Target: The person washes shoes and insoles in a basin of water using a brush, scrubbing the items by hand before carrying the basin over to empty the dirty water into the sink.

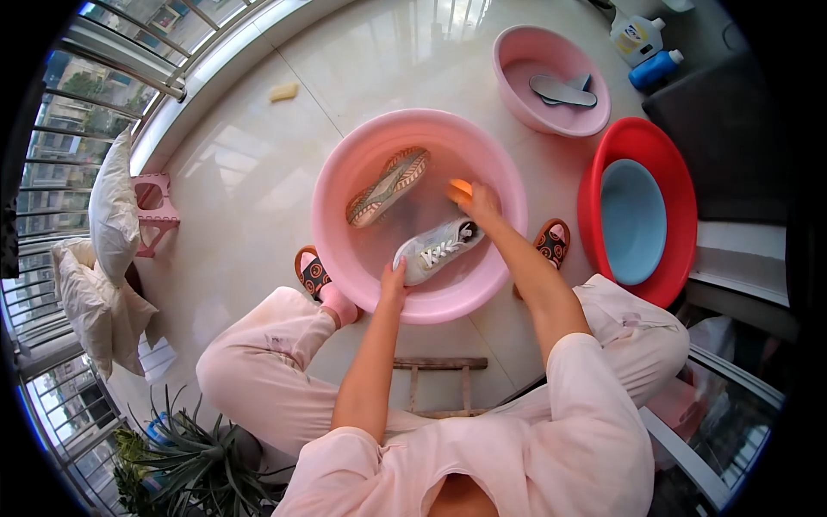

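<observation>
A large pink basin (pixel 343 274) of murky water stands on the floor between my feet. My left hand (pixel 394 280) is closed around the toe of a pale sneaker (pixel 438 250) with white laces, at the near side of the basin. Just beyond the sneaker's heel, my right hand (pixel 482 205) grips an orange brush (pixel 461 189); its bristles are hidden. The other sneaker (pixel 388 186) lies on its side in the water at the far left, its patterned sole partly turned up.
A smaller pink basin (pixel 508 65) holds grey insoles (pixel 562 90). At right, a blue basin (pixel 633 222) sits inside a red one (pixel 680 198). Bottles (pixel 637 40) stand behind them. A yellow bar (pixel 283 91) lies on the tiles; a pink stool (pixel 155 207) and cushions (pixel 115 207) are left.
</observation>
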`<state>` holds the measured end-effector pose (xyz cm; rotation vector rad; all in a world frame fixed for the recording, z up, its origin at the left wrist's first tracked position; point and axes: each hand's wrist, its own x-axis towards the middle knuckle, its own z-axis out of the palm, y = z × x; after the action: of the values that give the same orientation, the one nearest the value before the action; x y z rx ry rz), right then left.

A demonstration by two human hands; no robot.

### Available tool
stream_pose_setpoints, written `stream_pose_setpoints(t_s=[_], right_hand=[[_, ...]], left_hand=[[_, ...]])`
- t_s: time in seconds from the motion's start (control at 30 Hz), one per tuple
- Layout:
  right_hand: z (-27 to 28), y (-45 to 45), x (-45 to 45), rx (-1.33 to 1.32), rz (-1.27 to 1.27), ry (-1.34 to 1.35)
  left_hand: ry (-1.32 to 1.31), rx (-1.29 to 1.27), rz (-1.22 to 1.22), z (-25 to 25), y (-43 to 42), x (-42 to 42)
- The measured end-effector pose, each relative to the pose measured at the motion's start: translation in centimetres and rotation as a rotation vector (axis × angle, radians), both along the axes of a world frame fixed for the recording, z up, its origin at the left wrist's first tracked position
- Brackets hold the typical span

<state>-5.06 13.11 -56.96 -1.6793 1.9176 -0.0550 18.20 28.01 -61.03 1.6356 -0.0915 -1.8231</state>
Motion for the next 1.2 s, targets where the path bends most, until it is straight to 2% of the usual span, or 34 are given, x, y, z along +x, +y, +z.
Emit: stream_pose_setpoints(t_s=[0.1, 0.23, 0.33, 0.4, 0.47, 0.57, 0.67, 0.77, 0.87, 0.9, 1.0, 1.13, 1.2], right_hand=[[2.1, 4.2, 0.7, -0.372, 0.009, -0.202], [7.1, 11.1, 2.7, -0.305, 0.140, -0.497], [7.4, 13.4, 4.5, -0.316, 0.228, -0.614], [5.2, 12.2, 4.5, -0.368, 0.171, -0.560], [1.9, 9.7, 3.1, -0.486, 0.158, -0.465], [-0.5, 5.9, 1.8, -0.454, -0.022, -0.345], [2.3, 5.8, 2.7, -0.525, 0.048, -0.490], [5.1, 9.8, 4.1, -0.370, 0.339, -0.706], [3.3, 10.1, 4.1, -0.254, 0.312, -0.707], [1.2, 9.2, 3.8, -0.293, 0.227, -0.662], [-4.3, 5.9, 2.4, -0.540, 0.116, -0.548], [-5.1, 1.9, 2.4, -0.590, -0.065, -0.465], [-5.0, 0.9, 2.7, -0.678, -0.109, -0.420]], left_hand=[[0.206, 0.053, 0.077, -0.5, 0.0, -0.3], [0.324, 0.112, 0.245, 1.1, -1.6, -1.6], [0.354, 0.112, 0.301, 2.8, -2.7, -2.3], [0.277, 0.202, 0.313, 4.0, -2.7, -2.6], [0.335, 0.209, 0.336, 1.7, -2.3, -2.3], [0.311, 0.189, 0.356, 0.9, -1.4, -2.1], [0.410, 0.214, 0.384, 0.8, -1.5, 0.0], [0.424, 0.285, 0.424, 0.8, -2.4, 0.5], [0.350, 0.270, 0.388, -0.1, -2.0, -0.1], [0.335, 0.293, 0.391, -1.3, -1.7, 0.1], [0.271, 0.276, 0.412, 1.2, -1.8, 0.0], [0.397, 0.284, 0.406, 0.0, -2.3, 1.8], [0.195, 0.257, 0.312, -0.2, -2.7, 2.2]])
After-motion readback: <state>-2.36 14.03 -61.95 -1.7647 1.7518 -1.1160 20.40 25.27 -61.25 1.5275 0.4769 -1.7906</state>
